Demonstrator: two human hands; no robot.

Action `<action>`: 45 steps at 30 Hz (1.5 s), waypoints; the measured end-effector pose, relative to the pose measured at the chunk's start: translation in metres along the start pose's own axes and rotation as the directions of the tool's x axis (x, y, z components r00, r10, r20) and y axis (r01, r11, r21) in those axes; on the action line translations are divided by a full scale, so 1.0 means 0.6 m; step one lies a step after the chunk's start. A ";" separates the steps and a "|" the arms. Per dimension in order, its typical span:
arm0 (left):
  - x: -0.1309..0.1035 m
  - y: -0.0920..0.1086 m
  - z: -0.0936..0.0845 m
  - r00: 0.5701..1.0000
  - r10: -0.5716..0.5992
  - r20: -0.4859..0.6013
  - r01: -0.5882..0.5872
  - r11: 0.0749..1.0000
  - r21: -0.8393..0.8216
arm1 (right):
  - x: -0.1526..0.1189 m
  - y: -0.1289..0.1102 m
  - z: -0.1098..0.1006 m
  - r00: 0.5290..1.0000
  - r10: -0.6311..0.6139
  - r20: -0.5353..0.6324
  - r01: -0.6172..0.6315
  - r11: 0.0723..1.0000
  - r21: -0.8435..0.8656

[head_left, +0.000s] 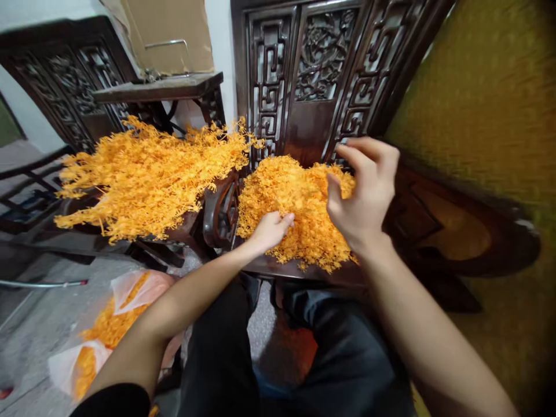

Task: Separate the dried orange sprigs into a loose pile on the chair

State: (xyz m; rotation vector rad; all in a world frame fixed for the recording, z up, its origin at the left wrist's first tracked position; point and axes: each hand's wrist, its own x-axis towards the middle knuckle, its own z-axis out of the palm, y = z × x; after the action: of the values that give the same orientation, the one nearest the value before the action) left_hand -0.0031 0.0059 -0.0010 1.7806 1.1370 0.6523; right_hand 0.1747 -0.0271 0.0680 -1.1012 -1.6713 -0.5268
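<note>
- Hands: well apart, at different heights in the view.
- Left hand (pixel 273 229): at the front of the pile (pixel 299 197), thumb lying near the curled fingers; whether strands are pinched cannot be told.
- Right hand (pixel 367 188): at the pile's right side, thumb and fingers parted and bent, gap facing left; nothing seen in its grasp.
- Pile: orange, loose, on the dark seat (pixel 299 275), reaching almost to the front edge; only a narrow strip of wood shows there. Its right edge is partly hidden by the right hand.
- Rear limit: carved back (pixel 313 130), upright just behind the pile.
- Left limit: armrest (pixel 212 217), between the pile and a second orange heap (pixel 147 179) with ragged, overhanging edges.
- Front limit: legs (pixel 221 347), near the seat edge.
- Floor (pixel 39 341): visible at left, around a bag (pixel 143 289) holding more orange stuff.
</note>
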 end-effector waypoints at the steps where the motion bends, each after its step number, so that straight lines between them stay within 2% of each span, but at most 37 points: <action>1: 0.003 -0.004 0.002 0.999 -0.005 -0.036 0.005 1.000 -0.001 | -0.013 -0.006 0.008 0.995 0.027 -0.092 -0.022 0.998 0.060; 2: 0.006 -0.007 0.005 0.998 -0.005 -0.070 0.006 1.000 0.013 | -0.027 -0.011 0.016 0.994 0.021 -0.106 -0.010 0.994 0.111; 4: 0.011 -0.014 0.009 0.990 0.013 -0.140 -0.007 0.999 0.040 | -0.052 -0.021 0.029 0.999 -0.041 0.010 0.039 0.981 0.189; 6: 0.016 -0.021 0.012 0.980 0.040 -0.194 -0.037 0.999 0.022 | -0.067 -0.025 0.035 0.992 -0.037 0.117 0.008 0.971 0.237; 7: 0.018 -0.025 0.012 0.977 0.047 -0.210 -0.051 0.999 -0.014 | -0.071 -0.025 0.035 0.994 0.016 0.112 -0.043 0.969 0.244; 9: 0.023 -0.034 0.012 0.977 0.037 -0.212 -0.063 0.991 -0.118 | -0.074 -0.019 0.033 0.984 0.178 0.017 -0.177 0.956 0.234; 12: 0.029 -0.045 0.011 0.982 0.012 -0.187 -0.055 0.973 -0.226 | -0.076 -0.001 0.032 0.918 0.383 -0.099 -0.353 0.907 0.230; 14: 0.033 -0.049 0.012 0.982 0.014 -0.190 -0.053 0.978 -0.202 | -0.079 0.013 0.036 0.894 0.444 -0.060 -0.417 0.874 0.247; 17: 0.039 -0.050 0.018 0.976 0.031 -0.216 -0.056 0.992 -0.110 | -0.084 0.029 0.046 0.868 0.490 0.085 -0.494 0.827 0.270; 19: 0.042 -0.046 0.024 0.974 0.045 -0.222 -0.062 0.996 -0.070 | -0.086 0.038 0.053 0.813 0.554 0.181 -0.582 0.754 0.305; 21: 0.045 -0.040 0.028 0.978 0.049 -0.204 -0.064 0.996 -0.067 | -0.086 0.047 0.059 0.740 0.625 0.249 -0.669 0.641 0.378; 24: 0.045 -0.029 0.027 0.989 0.058 -0.137 -0.077 0.988 -0.137 | -0.086 0.072 0.061 0.658 0.700 0.279 -0.723 0.481 0.497; 26: 0.041 -0.024 0.020 0.994 0.071 -0.089 -0.088 0.973 -0.214 | -0.088 0.102 0.054 0.613 0.762 0.208 -0.724 0.435 0.536; 27: 0.038 -0.023 0.016 0.995 0.070 -0.072 -0.086 0.963 -0.256 | -0.089 0.122 0.049 0.582 0.802 0.136 -0.715 0.424 0.556; 29: 0.031 -0.024 0.005 0.999 0.039 -0.024 -0.046 0.929 -0.368 | -0.095 0.163 0.035 0.474 0.879 -0.047 -0.678 0.399 0.617; 31: 0.024 -0.027 -0.006 0.999 0.006 0.033 0.011 0.883 -0.469 | -0.103 0.193 0.024 0.365 0.921 -0.140 -0.631 0.355 0.690; 32: 0.022 -0.027 -0.011 0.998 0.001 0.065 0.032 0.861 -0.507 | -0.107 0.199 0.022 0.348 0.931 -0.109 -0.622 0.316 0.717; 34: 0.018 -0.026 -0.018 0.990 0.032 0.134 0.051 0.819 -0.572 | -0.110 0.190 0.027 0.399 0.910 0.111 -0.657 0.200 0.727; 36: 0.019 -0.023 -0.022 0.970 0.093 0.223 0.074 0.765 -0.640 | -0.105 0.159 0.039 0.453 0.809 0.374 -0.717 0.082 0.692; 37: 0.020 -0.023 -0.023 0.952 0.123 0.282 0.105 0.731 -0.674 | -0.098 0.140 0.046 0.466 0.753 0.464 -0.736 0.040 0.676; 39: 0.022 -0.023 -0.023 0.903 0.166 0.395 0.190 0.672 -0.716 | -0.081 0.103 0.058 0.480 0.675 0.560 -0.749 -0.017 0.663; 41: 0.023 -0.026 -0.023 0.853 0.191 0.486 0.279 0.620 -0.733 | -0.064 0.077 0.064 0.473 0.612 0.634 -0.765 -0.072 0.640; 43: 0.021 -0.030 -0.025 0.820 0.211 0.532 0.340 0.569 -0.749 | -0.052 0.061 0.068 0.441 0.529 0.725 -0.802 -0.129 0.583; 45: 0.016 -0.033 -0.029 0.806 0.213 0.553 0.378 0.533 -0.757 | -0.049 0.054 0.073 0.432 0.437 0.789 -0.835 -0.138 0.533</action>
State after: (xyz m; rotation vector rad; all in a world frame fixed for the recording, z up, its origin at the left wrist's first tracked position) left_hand -0.0211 0.0252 -0.0110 0.9042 0.3097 0.4040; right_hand 0.1819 0.0102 0.0191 -0.9167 -0.9930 1.3859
